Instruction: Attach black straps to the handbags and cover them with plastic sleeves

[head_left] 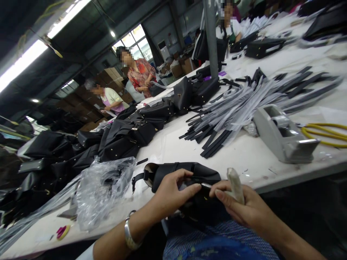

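A black leather bag (187,169) lies at the table's near edge, partly over my lap, with a short buckled strap (138,177) at its left end. My left hand (173,191) grips the bag's upper edge between thumb and fingers. In my right hand (238,202) is a hand tool with a pale, wrapped-looking handle (235,186). A thin metal shaft (206,185) points from my right fingers towards my left thumb, close against the bag. Its tip is too small to make out, and the bag's underside is hidden.
Left of the bag lies crumpled clear plastic (94,195). Beyond are black bags (119,144) in a pile and many wrapped straps (230,112). A grey tape dispenser (284,137) and yellow cord (325,133) are at right. A post (210,39) rises behind; several people work across the table.
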Action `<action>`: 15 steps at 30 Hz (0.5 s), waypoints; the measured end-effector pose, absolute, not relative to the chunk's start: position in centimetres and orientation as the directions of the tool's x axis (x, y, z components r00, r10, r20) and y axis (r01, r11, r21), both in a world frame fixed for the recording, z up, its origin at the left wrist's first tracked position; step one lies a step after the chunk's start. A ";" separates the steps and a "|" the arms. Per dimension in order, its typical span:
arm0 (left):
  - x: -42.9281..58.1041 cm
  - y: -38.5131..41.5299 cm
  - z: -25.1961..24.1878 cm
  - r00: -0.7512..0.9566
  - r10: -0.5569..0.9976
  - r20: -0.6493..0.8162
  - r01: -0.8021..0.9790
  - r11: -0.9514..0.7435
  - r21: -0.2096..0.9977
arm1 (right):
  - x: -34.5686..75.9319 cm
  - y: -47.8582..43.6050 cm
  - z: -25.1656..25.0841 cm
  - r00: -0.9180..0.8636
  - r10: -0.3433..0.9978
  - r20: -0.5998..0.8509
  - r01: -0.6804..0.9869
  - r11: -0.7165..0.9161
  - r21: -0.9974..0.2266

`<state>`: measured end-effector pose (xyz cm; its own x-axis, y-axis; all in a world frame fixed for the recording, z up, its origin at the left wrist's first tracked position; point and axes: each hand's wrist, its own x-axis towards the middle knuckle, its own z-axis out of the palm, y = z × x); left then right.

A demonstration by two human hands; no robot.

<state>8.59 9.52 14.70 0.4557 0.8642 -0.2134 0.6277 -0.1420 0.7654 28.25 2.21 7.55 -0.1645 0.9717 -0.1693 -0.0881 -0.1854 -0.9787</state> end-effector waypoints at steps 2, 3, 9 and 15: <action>8.3 10.3 15.0 0.497 0.825 -0.270 0.551 -0.059 0.832 | 29.9 4.2 6.9 -0.039 0.994 -0.101 0.075 -0.098 -0.992; 8.1 10.5 15.0 0.518 0.806 -0.287 0.512 -0.023 0.859 | 30.7 5.5 6.3 0.044 0.999 -0.031 0.234 -0.041 -0.971; 7.1 10.5 15.8 0.574 0.738 -0.354 0.429 0.097 0.898 | 33.8 13.5 2.2 0.119 0.977 0.179 0.695 0.047 -0.717; 6.7 11.0 16.8 0.597 0.683 -0.421 0.319 0.280 0.905 | 32.5 9.4 5.3 0.212 0.927 0.310 0.674 0.091 -0.733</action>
<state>6.73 10.95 16.76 0.5968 0.6828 -0.4214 0.3190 0.2800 0.9055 32.50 9.45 5.29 0.2120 0.9268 0.3102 0.6741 0.0911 -0.7330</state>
